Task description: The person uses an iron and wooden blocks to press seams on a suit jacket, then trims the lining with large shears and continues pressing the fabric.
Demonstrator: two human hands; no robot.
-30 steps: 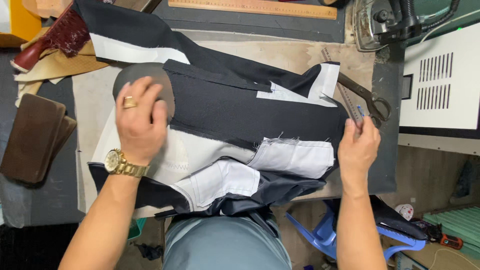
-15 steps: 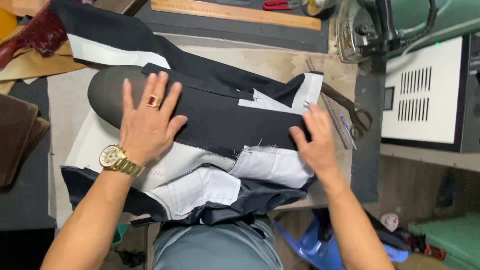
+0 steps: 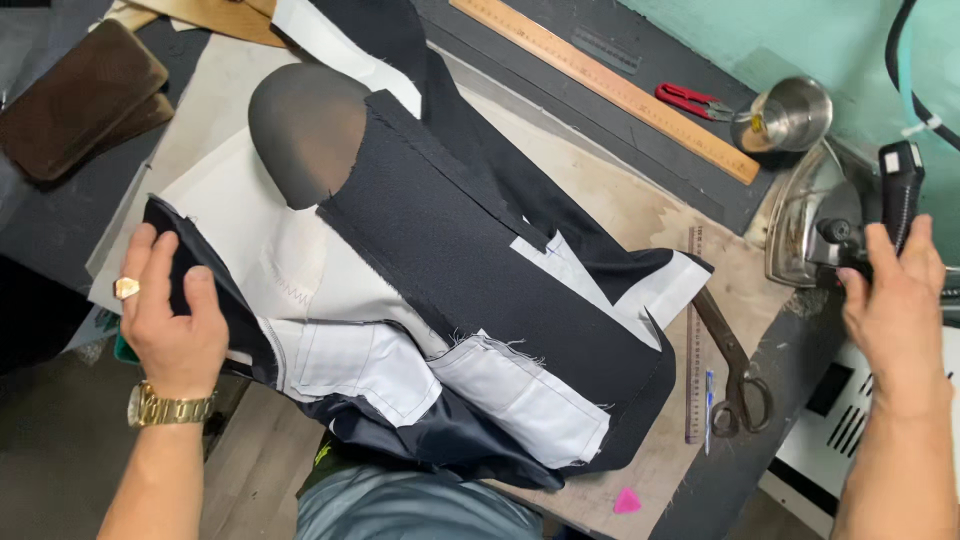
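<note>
The dark jacket piece (image 3: 470,260) with its white lining lies spread over the grey pressing form (image 3: 300,125) on the worktable (image 3: 650,215); the left hand (image 3: 175,310) grips its dark edge at the table's near side; the right hand (image 3: 890,290) is closed around the handle of the iron (image 3: 830,215); shears (image 3: 735,370) lie between garment and iron.

Hands on dark garment (image 3: 480,260), iron (image 3: 825,215)

Navy jacket piece (image 3: 480,260) is showing white lining patches, the ruler (image 3: 610,85) is looking tan wood, snips (image 3: 690,98) are sporting red handles, plus pink chalk (image 3: 627,500) and a gold watch (image 3: 168,406).
</note>
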